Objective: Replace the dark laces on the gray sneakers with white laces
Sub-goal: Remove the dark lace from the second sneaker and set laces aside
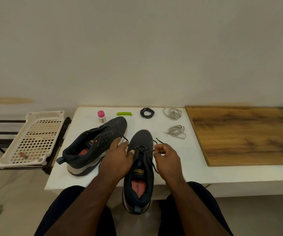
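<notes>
- Near sneaker [140, 169] overhangs the desk [171, 174] edge, still dark-laced.
- Left hand [117, 157] and right hand [168, 155] each pinch a dark lace end [159, 141] in curled fingers.
- Second sneaker [94, 145] lies left, laceless.
- White laces [176, 132] are coiled beyond.

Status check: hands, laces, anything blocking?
Left hand and right hand each pinch a dark lace end on near sneaker. White laces untouched. Nothing blocking.
</notes>
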{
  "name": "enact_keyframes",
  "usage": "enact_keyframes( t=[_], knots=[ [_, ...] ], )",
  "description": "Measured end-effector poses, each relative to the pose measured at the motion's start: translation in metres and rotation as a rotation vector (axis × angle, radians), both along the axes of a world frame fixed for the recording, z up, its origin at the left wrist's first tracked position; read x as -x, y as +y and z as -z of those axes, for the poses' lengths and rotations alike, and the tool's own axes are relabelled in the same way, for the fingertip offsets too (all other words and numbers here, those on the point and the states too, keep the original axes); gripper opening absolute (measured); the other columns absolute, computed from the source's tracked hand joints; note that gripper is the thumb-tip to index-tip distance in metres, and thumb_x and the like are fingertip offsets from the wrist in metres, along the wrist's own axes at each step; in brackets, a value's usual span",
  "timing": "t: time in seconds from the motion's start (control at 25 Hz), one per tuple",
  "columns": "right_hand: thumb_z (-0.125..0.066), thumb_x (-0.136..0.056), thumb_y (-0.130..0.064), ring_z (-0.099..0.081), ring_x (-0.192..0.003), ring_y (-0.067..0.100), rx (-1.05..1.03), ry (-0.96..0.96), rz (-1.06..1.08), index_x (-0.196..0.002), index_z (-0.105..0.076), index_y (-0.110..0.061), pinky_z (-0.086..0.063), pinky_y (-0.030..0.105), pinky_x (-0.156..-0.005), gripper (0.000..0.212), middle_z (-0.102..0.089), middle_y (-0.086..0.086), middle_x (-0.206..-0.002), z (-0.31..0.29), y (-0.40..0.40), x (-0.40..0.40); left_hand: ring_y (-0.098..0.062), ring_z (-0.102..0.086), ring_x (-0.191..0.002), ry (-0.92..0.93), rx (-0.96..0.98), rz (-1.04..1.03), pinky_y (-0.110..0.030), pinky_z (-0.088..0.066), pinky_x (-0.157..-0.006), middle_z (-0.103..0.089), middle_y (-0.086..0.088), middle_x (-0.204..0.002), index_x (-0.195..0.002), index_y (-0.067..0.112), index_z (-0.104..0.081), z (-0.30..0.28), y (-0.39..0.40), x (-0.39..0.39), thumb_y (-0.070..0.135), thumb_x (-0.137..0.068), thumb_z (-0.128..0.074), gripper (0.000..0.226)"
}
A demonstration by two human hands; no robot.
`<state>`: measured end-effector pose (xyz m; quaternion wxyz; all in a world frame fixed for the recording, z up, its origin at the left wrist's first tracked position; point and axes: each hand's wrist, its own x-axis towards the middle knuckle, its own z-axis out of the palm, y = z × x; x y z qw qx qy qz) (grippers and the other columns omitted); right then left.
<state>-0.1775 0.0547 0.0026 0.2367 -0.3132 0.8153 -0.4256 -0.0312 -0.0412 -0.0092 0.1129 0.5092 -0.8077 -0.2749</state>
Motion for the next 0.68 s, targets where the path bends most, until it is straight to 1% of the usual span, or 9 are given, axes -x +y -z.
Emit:
enact_keyframes(
  t=[0.08,0.16,0.24,0.32,0.36,0.48,0.56,0.6,0.68],
  knots=[
    [-0.058,-0.097,-0.018,-0.061,-0.082,0.002,0.039,-0.024,-0.003,-0.116,-0.064,-0.024,-0.041,0.008,-0.064,0.020,-0.062,-0.015,-0.104,0.003,-0.001,0.003,-0.018,-0.044,-0.133,0.066,0.033,0.029,-0.030,-0.035,-0.107,-0.039,0.001,-0.150,-0.141,0.021,-0.051,0.000,0.002,0.005,0.038,-0.098,-0.052,0.046],
    [-0.061,-0.095,-0.023,-0.064,-0.086,0.008,0.088,0.011,-0.044,-0.117,-0.063,-0.027,-0.047,0.016,-0.071,0.022,-0.064,-0.016,-0.103,0.007,-0.003,0.001,-0.014,-0.047,-0.128,0.106,0.060,0.135,-0.023,-0.032,-0.106,-0.050,0.003,-0.142,-0.137,0.021,-0.056,0.001,0.005,0.013,0.030,-0.095,-0.055,0.042],
    [-0.062,-0.094,-0.028,-0.064,-0.089,0.008,0.027,0.072,-0.107,-0.122,-0.063,-0.028,-0.051,0.023,-0.079,0.027,-0.063,-0.017,-0.098,0.013,-0.006,0.001,-0.015,-0.047,-0.130,0.086,0.054,0.227,-0.029,-0.031,-0.114,-0.055,0.004,-0.140,-0.136,0.024,-0.057,0.006,0.009,0.017,0.025,-0.092,-0.053,0.044],
    [-0.058,-0.093,-0.018,-0.063,-0.091,0.011,-0.084,0.137,-0.073,-0.123,-0.064,-0.022,-0.050,0.026,-0.081,0.030,-0.065,-0.008,-0.099,0.018,-0.006,0.009,-0.017,-0.044,-0.133,0.045,0.050,0.257,-0.033,-0.027,-0.117,-0.054,0.005,-0.142,-0.138,0.025,-0.055,0.010,0.008,0.018,0.021,-0.092,-0.050,0.046],
    [-0.056,-0.092,-0.011,-0.062,-0.096,0.016,-0.129,0.171,-0.009,-0.123,-0.064,-0.019,-0.047,0.026,-0.082,0.033,-0.066,-0.001,-0.105,0.020,-0.006,0.016,-0.018,-0.042,-0.134,0.030,0.051,0.259,-0.033,-0.025,-0.118,-0.052,0.004,-0.144,-0.140,0.024,-0.053,0.010,0.008,0.018,0.017,-0.093,-0.049,0.048],
    [-0.055,-0.084,0.000,-0.051,-0.115,0.027,-0.176,0.334,0.123,-0.126,-0.061,-0.017,-0.039,0.028,-0.084,0.045,-0.053,0.008,-0.123,0.015,0.000,0.024,-0.021,-0.037,-0.138,-0.024,0.063,0.269,-0.033,-0.022,-0.117,-0.045,0.004,-0.151,-0.145,0.024,-0.047,0.009,0.008,0.020,0.015,-0.095,-0.045,0.051],
    [-0.057,-0.084,0.000,-0.052,-0.109,0.021,-0.030,0.252,0.082,-0.123,-0.061,-0.018,-0.041,0.024,-0.084,0.043,-0.054,0.004,-0.117,0.004,0.000,0.015,-0.023,-0.041,-0.134,-0.059,0.072,0.297,-0.033,-0.026,-0.114,-0.048,0.004,-0.147,-0.144,0.024,-0.049,0.007,0.010,0.022,0.019,-0.095,-0.043,0.049],
    [-0.058,-0.085,-0.003,-0.057,-0.100,0.017,0.034,0.135,0.024,-0.116,-0.062,-0.021,-0.043,0.021,-0.078,0.036,-0.059,0.001,-0.109,0.000,0.000,0.008,-0.023,-0.047,-0.127,-0.063,0.090,0.312,-0.033,-0.029,-0.112,-0.054,0.002,-0.140,-0.139,0.023,-0.053,0.007,0.009,0.024,0.024,-0.092,-0.042,0.048],
    [-0.062,-0.086,-0.013,-0.061,-0.085,0.013,0.032,-0.110,-0.128,-0.102,-0.063,-0.026,-0.047,0.020,-0.068,0.021,-0.064,-0.004,-0.092,-0.009,-0.001,-0.006,-0.020,-0.057,-0.110,-0.046,0.109,0.309,-0.033,-0.041,-0.101,-0.063,0.003,-0.120,-0.124,0.023,-0.063,0.010,0.006,0.028,0.030,-0.088,-0.044,0.041]
  ],
)
